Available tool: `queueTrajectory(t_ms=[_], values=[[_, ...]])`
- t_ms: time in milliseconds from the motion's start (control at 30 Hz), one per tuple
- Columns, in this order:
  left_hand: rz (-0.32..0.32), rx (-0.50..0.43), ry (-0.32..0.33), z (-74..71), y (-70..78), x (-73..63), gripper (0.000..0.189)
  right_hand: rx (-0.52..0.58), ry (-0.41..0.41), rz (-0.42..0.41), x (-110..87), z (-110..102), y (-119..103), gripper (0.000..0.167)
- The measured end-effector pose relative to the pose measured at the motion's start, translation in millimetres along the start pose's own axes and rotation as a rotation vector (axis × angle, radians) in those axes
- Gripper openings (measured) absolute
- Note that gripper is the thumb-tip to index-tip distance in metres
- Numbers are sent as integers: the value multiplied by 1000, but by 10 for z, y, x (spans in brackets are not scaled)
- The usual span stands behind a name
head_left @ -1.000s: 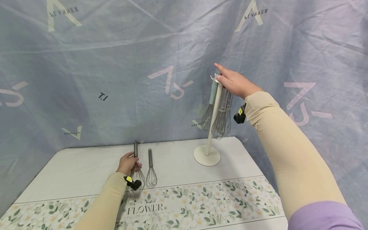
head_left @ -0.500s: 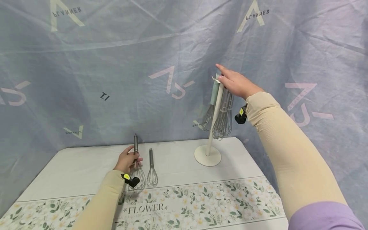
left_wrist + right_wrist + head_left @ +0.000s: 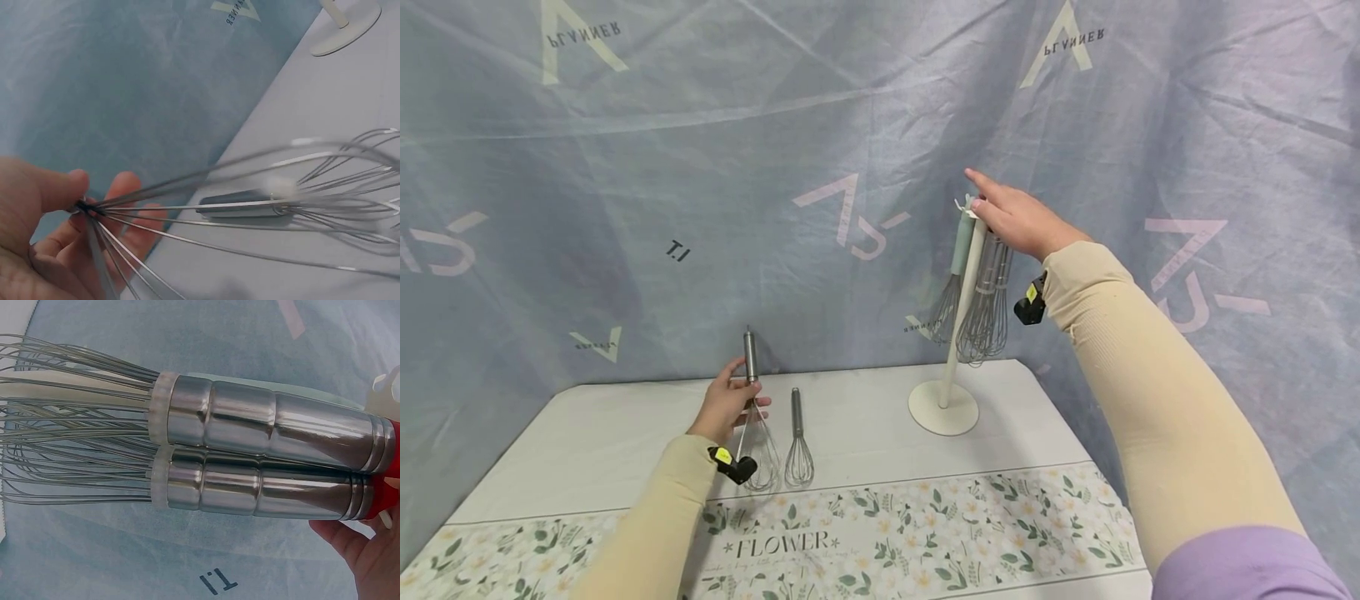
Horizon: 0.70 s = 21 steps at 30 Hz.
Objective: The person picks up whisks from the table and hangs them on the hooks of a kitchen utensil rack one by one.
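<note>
In the head view my left hand [image 3: 724, 407] holds a steel whisk [image 3: 750, 358] upright by its neck, handle up and wires hanging down. The left wrist view shows the thumb and fingers around the point where the wires gather. A smaller whisk [image 3: 797, 414] lies on the table just right of it. My right hand [image 3: 1021, 220] rests at the top of a cream stand [image 3: 967, 312], index finger straight. From the stand hang a whisk with a pale green handle [image 3: 961, 243] and two steel-handled whisks [image 3: 240, 415] with red ends, close beside the right fingers.
The stand's round base [image 3: 925, 410] sits toward the table's back right. A white tablecloth with a flowered band [image 3: 910, 533] covers the table. Behind it hangs a grey-blue printed curtain [image 3: 700, 183].
My left hand has raised the whisk upward, and its handle now stands higher against the curtain. The right hand stays at the top of the stand.
</note>
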<state>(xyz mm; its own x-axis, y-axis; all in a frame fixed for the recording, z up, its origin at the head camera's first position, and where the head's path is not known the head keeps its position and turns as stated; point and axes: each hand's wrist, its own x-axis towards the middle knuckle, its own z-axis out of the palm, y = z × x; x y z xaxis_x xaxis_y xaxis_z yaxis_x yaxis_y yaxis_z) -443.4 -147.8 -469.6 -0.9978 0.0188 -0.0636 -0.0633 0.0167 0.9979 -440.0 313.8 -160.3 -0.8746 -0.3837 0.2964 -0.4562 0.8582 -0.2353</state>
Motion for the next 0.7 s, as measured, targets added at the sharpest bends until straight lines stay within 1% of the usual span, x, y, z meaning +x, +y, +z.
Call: queueTrajectory(t_ms=[100,300,467,700], values=[[30,20,11,-4,62,-4,69,-5,3,-2,1,1,0,62],[54,32,19,4,207,-35,67,-1,10,-4,3,2,5,62],[87,52,10,17,359,-68,67,13,-3,2,1,-1,3,62],[129,69,30,59,582,-75,64,8,-8,5,1,1,12,63]])
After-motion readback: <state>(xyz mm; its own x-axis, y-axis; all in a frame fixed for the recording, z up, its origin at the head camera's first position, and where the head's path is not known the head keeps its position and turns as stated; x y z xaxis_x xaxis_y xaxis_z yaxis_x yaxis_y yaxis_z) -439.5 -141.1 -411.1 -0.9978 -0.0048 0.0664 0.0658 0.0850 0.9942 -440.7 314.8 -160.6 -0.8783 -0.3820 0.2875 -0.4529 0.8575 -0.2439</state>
